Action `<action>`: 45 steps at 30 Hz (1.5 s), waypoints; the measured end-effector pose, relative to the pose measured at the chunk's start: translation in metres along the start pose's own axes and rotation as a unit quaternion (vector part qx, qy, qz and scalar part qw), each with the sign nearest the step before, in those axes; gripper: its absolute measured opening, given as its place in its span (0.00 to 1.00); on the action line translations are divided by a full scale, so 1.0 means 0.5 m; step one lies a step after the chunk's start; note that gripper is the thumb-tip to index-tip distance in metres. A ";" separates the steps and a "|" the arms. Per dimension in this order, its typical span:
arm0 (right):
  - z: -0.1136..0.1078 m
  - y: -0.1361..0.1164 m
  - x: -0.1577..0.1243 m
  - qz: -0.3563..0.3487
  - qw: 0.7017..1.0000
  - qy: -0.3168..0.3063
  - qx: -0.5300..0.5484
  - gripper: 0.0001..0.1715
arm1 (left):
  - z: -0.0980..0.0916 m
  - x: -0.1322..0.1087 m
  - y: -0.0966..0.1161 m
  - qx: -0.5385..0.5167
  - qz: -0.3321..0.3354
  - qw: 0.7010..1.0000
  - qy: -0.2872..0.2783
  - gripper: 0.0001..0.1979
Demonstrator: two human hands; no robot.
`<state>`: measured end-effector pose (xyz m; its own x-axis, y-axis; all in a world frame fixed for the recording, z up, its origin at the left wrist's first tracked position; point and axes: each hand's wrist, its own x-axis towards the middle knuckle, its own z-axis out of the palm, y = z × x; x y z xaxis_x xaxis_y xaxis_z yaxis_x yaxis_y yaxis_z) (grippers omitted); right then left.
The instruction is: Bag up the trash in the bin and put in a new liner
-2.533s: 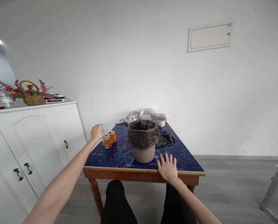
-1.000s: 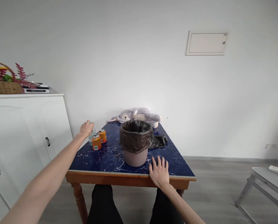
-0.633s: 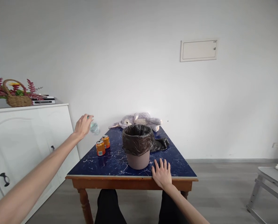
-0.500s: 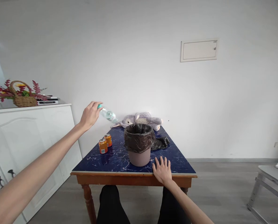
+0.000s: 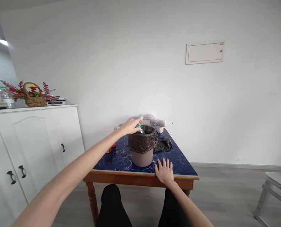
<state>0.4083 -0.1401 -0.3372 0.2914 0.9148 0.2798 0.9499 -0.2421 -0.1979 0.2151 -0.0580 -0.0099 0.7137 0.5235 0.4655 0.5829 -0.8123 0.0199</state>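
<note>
My left hand has brought the bottle from the left of the table into the mouth of the bin, mid-frame; whether it grips, I can't tell. My right hand lies spread, lower centre.

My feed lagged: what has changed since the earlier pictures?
The left hand lifted the bottle from beside the cans and carried it rightward to the mouth of the bin; whether the hand let go is unclear. The bin, toy and right hand on the table stayed put; the left forearm mostly hides the cans.
</note>
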 end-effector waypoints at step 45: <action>-0.009 0.003 -0.002 0.001 1.000 -0.001 0.027 0.38 | 0.026 -0.186 -0.231 0.092 -0.344 0.934 -0.026 0.26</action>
<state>0.4098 -0.1428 -0.3337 0.2923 0.9150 0.2782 0.9419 -0.2252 -0.2492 0.0865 -0.0097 -0.0672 0.1608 0.9208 0.3554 0.9638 -0.2240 0.1444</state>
